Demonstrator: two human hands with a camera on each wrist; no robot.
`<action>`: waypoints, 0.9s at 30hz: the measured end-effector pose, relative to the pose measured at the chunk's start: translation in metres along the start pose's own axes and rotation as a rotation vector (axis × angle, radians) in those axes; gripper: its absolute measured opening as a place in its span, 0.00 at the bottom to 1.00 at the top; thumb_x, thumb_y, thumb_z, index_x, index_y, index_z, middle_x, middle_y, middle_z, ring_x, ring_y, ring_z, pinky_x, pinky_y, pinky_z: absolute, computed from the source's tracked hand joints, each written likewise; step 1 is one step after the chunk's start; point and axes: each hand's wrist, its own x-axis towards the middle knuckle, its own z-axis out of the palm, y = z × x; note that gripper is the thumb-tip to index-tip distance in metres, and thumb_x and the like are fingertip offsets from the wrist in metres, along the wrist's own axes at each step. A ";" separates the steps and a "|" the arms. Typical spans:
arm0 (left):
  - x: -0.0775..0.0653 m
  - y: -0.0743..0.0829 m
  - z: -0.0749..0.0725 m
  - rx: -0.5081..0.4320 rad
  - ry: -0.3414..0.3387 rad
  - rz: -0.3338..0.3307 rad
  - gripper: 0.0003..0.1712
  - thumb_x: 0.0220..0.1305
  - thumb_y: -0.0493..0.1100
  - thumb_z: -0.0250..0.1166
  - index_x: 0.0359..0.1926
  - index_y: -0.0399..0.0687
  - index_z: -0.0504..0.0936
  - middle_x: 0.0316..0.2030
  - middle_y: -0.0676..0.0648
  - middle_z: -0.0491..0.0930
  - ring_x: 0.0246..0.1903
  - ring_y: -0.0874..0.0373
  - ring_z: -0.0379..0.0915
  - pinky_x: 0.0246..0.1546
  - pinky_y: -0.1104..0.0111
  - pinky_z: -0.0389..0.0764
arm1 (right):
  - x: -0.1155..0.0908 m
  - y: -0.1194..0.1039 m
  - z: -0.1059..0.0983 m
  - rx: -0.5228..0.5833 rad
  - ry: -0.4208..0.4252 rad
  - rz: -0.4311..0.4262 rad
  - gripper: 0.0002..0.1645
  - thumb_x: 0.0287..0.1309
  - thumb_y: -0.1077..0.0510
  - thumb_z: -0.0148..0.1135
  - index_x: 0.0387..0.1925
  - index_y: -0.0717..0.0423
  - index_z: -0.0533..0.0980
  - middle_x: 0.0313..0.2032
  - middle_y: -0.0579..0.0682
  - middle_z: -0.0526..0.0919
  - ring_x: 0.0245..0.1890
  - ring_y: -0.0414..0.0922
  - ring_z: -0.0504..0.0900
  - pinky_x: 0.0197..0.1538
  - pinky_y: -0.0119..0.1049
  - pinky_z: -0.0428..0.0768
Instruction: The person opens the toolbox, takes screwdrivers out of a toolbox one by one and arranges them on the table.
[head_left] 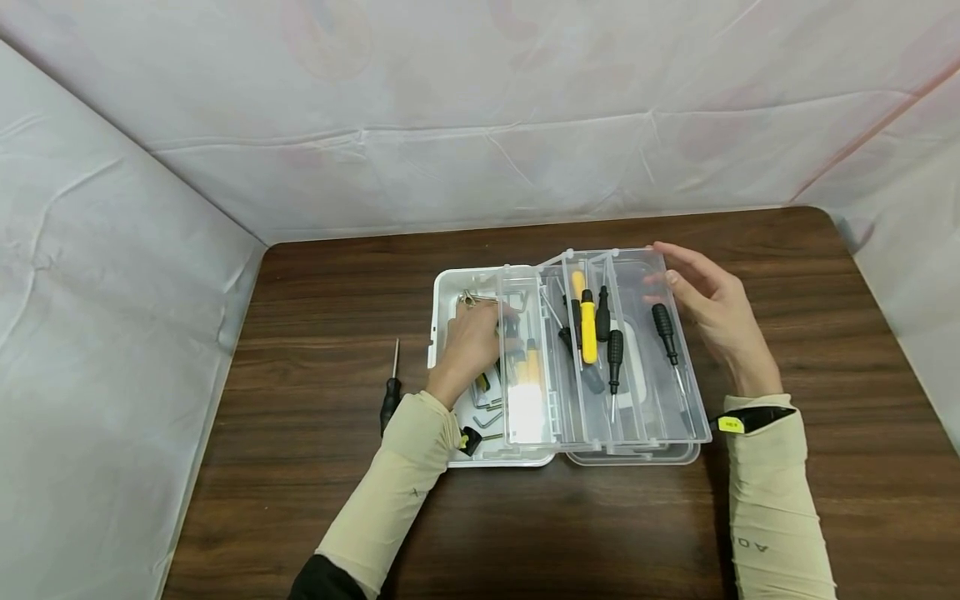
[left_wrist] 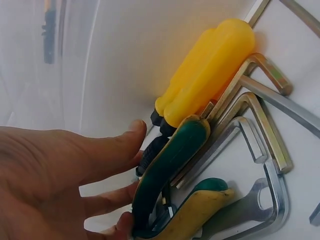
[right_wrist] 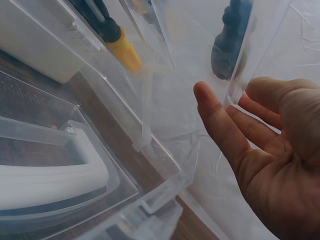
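My left hand (head_left: 471, 342) reaches down into a white toolbox base (head_left: 441, 292). In the left wrist view its fingertips touch the green-and-yellow handles of pliers (left_wrist: 172, 172), while the thumb stays apart from them. Yellow-handled tools (left_wrist: 207, 72), several hex keys (left_wrist: 270, 145) and a wrench (left_wrist: 245, 212) lie about the pliers. My right hand (head_left: 720, 312) holds the far right corner of a clear compartment tray (head_left: 645, 429), thumb at the edge and some fingers behind it. Inside the tray are black-handled screwdrivers (head_left: 663, 321) and a yellow-handled one (head_left: 588, 325).
A clear lid (head_left: 682, 456) with a white handle (right_wrist: 55, 185) lies under the raised tray on the wooden table (head_left: 322, 292). Left of the box rests a black-handled screwdriver (head_left: 390, 400). White sheeting (head_left: 450, 167) stands behind the table and along its sides.
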 end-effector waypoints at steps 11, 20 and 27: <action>0.002 0.001 0.001 0.010 0.095 -0.036 0.10 0.65 0.46 0.74 0.44 0.47 0.87 0.42 0.45 0.89 0.44 0.44 0.75 0.40 0.52 0.76 | -0.001 0.001 0.000 -0.018 -0.002 0.006 0.27 0.74 0.72 0.51 0.72 0.68 0.68 0.67 0.51 0.80 0.50 0.41 0.88 0.49 0.35 0.89; 0.005 0.001 0.000 -0.082 0.210 -0.040 0.05 0.67 0.31 0.63 0.39 0.41 0.84 0.36 0.43 0.85 0.40 0.47 0.81 0.42 0.55 0.82 | 0.000 0.001 -0.001 -0.036 0.007 0.017 0.27 0.74 0.71 0.52 0.72 0.67 0.68 0.67 0.50 0.79 0.49 0.40 0.88 0.49 0.35 0.89; 0.006 0.000 0.000 -0.083 0.232 -0.019 0.07 0.65 0.28 0.61 0.34 0.42 0.82 0.33 0.44 0.84 0.36 0.50 0.78 0.38 0.59 0.78 | 0.000 0.001 -0.001 -0.027 0.010 0.016 0.27 0.74 0.72 0.51 0.72 0.67 0.69 0.67 0.51 0.79 0.49 0.41 0.88 0.49 0.35 0.89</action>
